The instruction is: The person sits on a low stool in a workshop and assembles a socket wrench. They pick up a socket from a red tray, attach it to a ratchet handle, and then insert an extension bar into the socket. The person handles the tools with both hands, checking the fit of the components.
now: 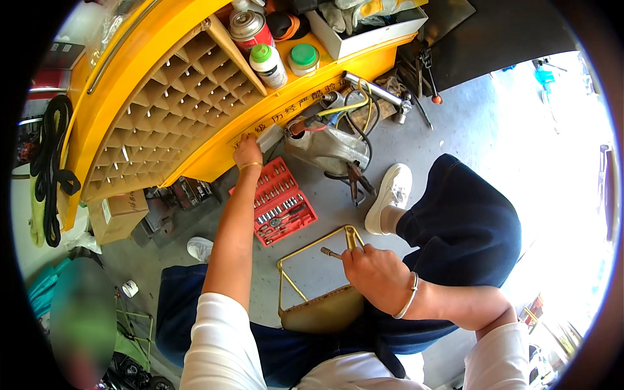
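Observation:
My left hand [248, 153] reaches to the yellow workbench's lower front, against a light grey flat piece [270, 138]; its fingertips are too small and covered to show a grip. Just below that hand an open red socket set case [301, 218] lies on the floor, with rows of sockets, bits and a ratchet. My right hand [377, 276] is closed around a short metal rod [331, 252], whose brass-coloured cylindrical end sticks out to the left. Beneath it stands a gold-framed stool [281, 279] with a worn tan seat [325, 314].
A grey metal machine part [328, 148] with cables lies right of the case. On the yellow bench [221, 166] sit a cardboard divider grid [175, 107], a spray can [250, 29], a green-capped bottle [268, 67] and a jar [303, 58]. A cardboard box [118, 218] is at left.

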`<state>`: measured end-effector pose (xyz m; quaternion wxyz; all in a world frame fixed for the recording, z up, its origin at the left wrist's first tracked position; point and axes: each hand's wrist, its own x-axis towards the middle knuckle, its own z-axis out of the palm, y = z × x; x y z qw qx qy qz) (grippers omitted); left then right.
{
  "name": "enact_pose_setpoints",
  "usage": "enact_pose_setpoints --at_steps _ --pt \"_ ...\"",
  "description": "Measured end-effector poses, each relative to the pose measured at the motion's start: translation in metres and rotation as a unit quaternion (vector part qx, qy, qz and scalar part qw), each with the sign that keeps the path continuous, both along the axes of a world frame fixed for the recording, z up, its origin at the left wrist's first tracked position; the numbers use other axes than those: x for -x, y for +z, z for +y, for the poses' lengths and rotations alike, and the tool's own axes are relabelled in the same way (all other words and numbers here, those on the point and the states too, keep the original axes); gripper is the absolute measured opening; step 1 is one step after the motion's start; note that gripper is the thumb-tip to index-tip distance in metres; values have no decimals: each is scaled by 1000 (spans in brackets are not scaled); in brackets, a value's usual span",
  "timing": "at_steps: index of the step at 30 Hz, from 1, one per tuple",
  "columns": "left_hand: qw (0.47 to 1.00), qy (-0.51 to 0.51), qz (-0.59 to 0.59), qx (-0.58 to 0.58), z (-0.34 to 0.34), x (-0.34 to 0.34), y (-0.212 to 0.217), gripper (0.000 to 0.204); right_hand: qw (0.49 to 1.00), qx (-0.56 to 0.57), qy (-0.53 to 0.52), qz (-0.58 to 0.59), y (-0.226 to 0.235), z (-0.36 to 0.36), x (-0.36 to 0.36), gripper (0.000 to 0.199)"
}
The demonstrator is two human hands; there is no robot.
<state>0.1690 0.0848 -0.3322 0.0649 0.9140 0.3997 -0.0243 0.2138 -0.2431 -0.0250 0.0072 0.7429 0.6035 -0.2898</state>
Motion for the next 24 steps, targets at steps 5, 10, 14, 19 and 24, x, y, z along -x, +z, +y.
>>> enact_pose_setpoints --at_steps 5,10,14,19,24 --pt "993 -61 -96 -41 -6 32 36 16 999 -40 3 -16 -7 -1 0 12" --pt "942 -237 -229 -67 -8 81 135 21 995 -95 -38 -7 2 4 -22 16" --pt "909 -286 -293 -78 -29 128 247 32 967 -182 -173 54 5 20 -40 19" --pt "876 -241 -403 -112 -75 172 308 37 874 -284 -265 292 12 37 -42 27" --pt "870 -105 -480 50 -105 176 292 20 839 -185 -310 407 11 48 -27 31"
